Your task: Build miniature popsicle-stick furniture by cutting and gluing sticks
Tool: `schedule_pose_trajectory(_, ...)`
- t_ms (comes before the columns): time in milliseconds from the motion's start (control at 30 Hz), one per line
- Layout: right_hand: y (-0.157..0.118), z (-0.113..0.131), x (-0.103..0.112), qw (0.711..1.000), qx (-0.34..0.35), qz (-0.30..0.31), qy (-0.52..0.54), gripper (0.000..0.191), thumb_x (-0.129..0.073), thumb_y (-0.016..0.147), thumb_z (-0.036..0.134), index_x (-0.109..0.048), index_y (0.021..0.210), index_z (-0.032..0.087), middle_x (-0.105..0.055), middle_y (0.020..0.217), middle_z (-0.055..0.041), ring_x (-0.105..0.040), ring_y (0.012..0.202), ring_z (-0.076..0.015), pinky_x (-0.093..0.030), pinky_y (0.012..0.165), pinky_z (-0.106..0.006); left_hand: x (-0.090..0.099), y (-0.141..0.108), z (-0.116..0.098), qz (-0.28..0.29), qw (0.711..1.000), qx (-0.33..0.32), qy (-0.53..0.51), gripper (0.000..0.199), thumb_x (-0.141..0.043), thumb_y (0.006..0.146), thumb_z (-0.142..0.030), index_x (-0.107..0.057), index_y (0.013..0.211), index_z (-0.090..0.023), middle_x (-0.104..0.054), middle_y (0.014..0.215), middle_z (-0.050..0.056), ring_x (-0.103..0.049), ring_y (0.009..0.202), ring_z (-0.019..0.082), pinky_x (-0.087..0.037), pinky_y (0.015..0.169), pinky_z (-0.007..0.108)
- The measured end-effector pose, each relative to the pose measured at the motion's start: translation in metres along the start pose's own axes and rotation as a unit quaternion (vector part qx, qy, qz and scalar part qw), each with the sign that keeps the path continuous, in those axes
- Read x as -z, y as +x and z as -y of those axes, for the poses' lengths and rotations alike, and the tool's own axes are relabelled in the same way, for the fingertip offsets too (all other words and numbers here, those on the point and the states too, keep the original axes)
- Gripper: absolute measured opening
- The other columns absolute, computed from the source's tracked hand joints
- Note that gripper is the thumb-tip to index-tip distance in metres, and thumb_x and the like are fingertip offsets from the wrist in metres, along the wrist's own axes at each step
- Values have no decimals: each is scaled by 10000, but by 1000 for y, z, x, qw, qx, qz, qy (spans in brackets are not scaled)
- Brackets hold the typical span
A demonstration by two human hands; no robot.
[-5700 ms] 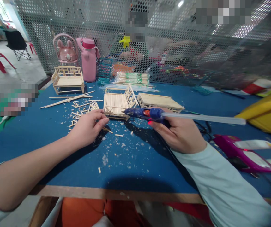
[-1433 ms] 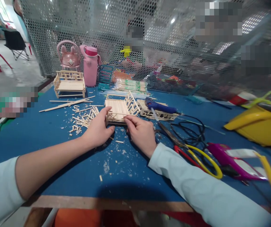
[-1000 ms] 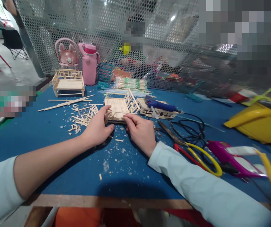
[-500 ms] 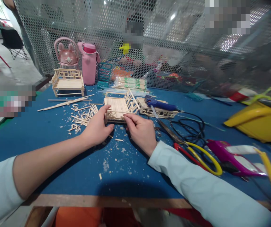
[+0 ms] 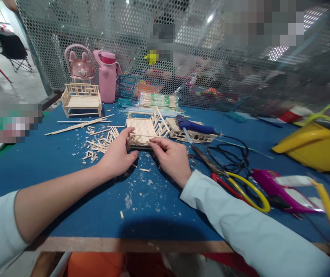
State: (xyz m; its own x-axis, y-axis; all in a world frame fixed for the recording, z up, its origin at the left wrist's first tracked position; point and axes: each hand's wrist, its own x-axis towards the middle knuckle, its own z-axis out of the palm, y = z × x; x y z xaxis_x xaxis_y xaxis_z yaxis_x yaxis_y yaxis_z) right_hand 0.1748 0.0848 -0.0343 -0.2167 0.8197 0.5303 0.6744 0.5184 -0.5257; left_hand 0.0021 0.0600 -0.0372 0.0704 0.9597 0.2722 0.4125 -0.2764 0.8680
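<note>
A small bench model of pale wooden sticks [image 5: 142, 127] lies on the blue table top, its slatted frame standing up at the right. My left hand [image 5: 118, 154] is curved round its near left corner, fingertips against the frame and thumb lower down. At the near right edge, my right hand [image 5: 172, 158] pinches thumb and forefinger together on a thin stick along the model's front. Its other fingers are curled under. Short cut sticks [image 5: 101, 144] are heaped left of the model. A finished-looking stick bench [image 5: 82, 100] stands at the back left.
Behind the model lie packed sticks [image 5: 159, 101]; a pink bottle [image 5: 107, 79] stands back left. To the right are a blue glue gun [image 5: 196, 127] on another stick piece, scissors [image 5: 248, 192], black cable, a purple tool [image 5: 283, 192] and a yellow dustpan [image 5: 317, 148].
</note>
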Motion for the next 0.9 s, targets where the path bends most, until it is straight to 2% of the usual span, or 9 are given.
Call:
schedule_pose_trajectory(200,-1,1,1,1000,11,-6,-22,232,-534,867,315,-721,890,179,-746,775,-43,-679,681,-169,-465,625,-255,0,-1,-1,-2,1000,0,18,638,-579,728,-114,-361,1327,-124,-534,1285,152,-568,1078,237,-482,917,386)
schedule_pose_trajectory(367,-2,4,3,996,38,-8,-77,233,-517,882,313,-721,903,202,-752,850,-49,-687,746,-187,-449,671,-270,0,-1,2,-2,1000,-7,14,636,-581,727,-124,-363,1325,-139,-530,1295,148,-564,1088,240,-484,914,384)
schedule_pose_trajectory(533,-2,4,3,988,55,-10,-141,252,-496,900,325,-722,913,214,-754,829,-45,-692,721,-189,-430,629,-266,0,-1,2,1,1000,-6,11,637,-581,725,-127,-363,1323,-136,-535,1282,156,-561,1108,246,-479,923,387)
schedule_pose_trajectory(767,-2,6,2,990,41,-12,-136,266,-495,897,332,-733,945,223,-759,872,-47,-699,738,-189,-461,656,-274,0,-1,3,-5,1000,-9,13,637,-589,724,-135,-370,1322,-149,-551,1263,147,-564,1111,252,-467,937,401)
schedule_pose_trajectory(900,-2,7,2,996,23,-10,-88,259,-512,876,311,-735,949,203,-758,879,-52,-700,741,-190,-478,677,-280,0,-1,1,-2,1000,-7,17,641,-586,724,-131,-365,1325,-130,-545,1270,154,-567,1099,245,-469,935,391)
